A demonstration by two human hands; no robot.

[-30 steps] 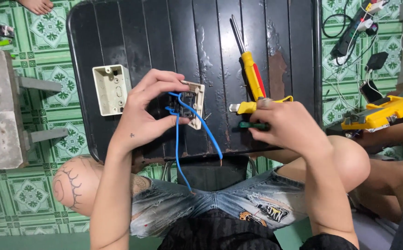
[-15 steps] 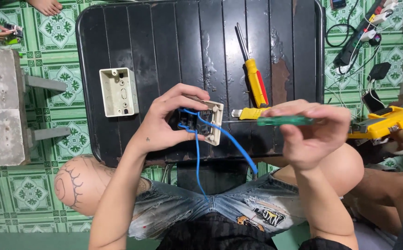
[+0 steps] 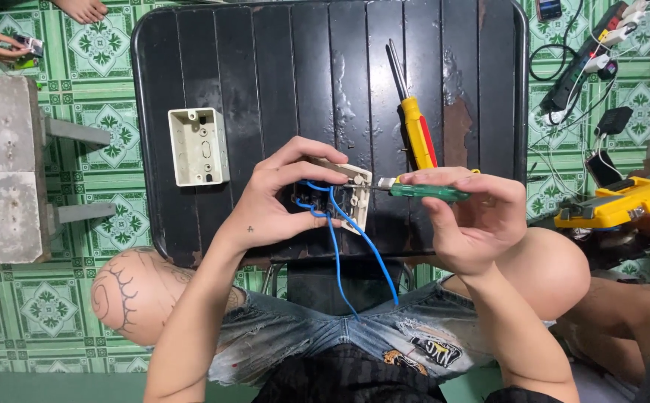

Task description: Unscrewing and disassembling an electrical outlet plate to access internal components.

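Between both hands, switch plate in left hand, green screwdriver in right hand

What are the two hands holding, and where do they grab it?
The left hand grips the switch module around its edges. The right hand pinches the green screwdriver by its handle.

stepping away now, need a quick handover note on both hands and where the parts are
Left hand: holds the switch plate back side up, over the black table.
Right hand: grips the green screwdriver, tip at the plate's edge.
Blue wires: already in the back of the plate, trailing down to the lap.
Not yet used: white wall box sits apart on the table; yellow screwdriver lies beside the hands.
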